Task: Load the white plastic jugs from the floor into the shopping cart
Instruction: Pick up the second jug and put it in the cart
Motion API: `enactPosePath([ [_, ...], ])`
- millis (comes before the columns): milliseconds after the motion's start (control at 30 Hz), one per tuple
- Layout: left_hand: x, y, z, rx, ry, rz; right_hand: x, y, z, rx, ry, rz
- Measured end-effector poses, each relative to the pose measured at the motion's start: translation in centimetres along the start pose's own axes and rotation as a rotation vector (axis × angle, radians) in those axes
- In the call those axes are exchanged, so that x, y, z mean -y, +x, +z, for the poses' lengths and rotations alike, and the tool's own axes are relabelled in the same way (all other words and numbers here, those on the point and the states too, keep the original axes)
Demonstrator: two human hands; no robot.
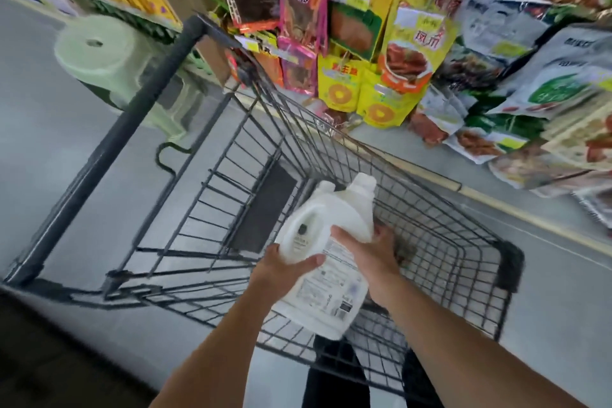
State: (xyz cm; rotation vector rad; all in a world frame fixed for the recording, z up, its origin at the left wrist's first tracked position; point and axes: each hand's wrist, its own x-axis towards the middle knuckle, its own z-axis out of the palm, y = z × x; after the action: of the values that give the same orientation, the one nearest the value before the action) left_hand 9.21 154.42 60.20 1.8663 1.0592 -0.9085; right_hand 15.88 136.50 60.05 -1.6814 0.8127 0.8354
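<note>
Jug [318,228] of white plastic, tilted, sits at lower centre of the frame over the basket of a black wire shopping cart [440,242]. The left hand [281,267] grips one side, and the right hand [371,258] wraps the other. Snack packets [407,53] crowd the upper right.

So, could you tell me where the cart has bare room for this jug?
The cart floor looks bare between the dark flap and the jug, gripped by the left hand and right hand. Snack packets crowd the shelf beside it.
</note>
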Motion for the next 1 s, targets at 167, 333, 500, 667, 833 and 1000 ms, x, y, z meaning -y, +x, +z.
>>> enactPosePath([
  [167, 1.2, 4.1, 0.1, 0.015, -0.108, -0.019, -0.8, 4.8, 3.5, -0.008, -0.071, 0.014],
  [333, 2.1, 8.0, 0.7, 0.042, -0.176, -0.067, -0.9, 8.5, 5.7, 0.023, -0.148, 0.001],
  [500, 2.9, 10.6, 0.8, 0.062, -0.236, -0.075, -1.4, 10.2, 6.9, 0.061, -0.135, -0.002],
  [667, 3.9, 11.5, 1.4, 0.037, -0.171, -0.085, -2.5, 10.3, 7.6, 0.049, -0.111, 0.002],
  [833, 4.1, 10.8, 2.4, -0.057, -0.054, -0.098, -2.4, 9.3, 7.3, 0.014, -0.205, -0.003],
  [1000, 4.1, 8.1, 2.3, -0.181, -0.001, -0.096, -1.9, 7.5, 6.2, -0.019, -0.246, 0.024],
])
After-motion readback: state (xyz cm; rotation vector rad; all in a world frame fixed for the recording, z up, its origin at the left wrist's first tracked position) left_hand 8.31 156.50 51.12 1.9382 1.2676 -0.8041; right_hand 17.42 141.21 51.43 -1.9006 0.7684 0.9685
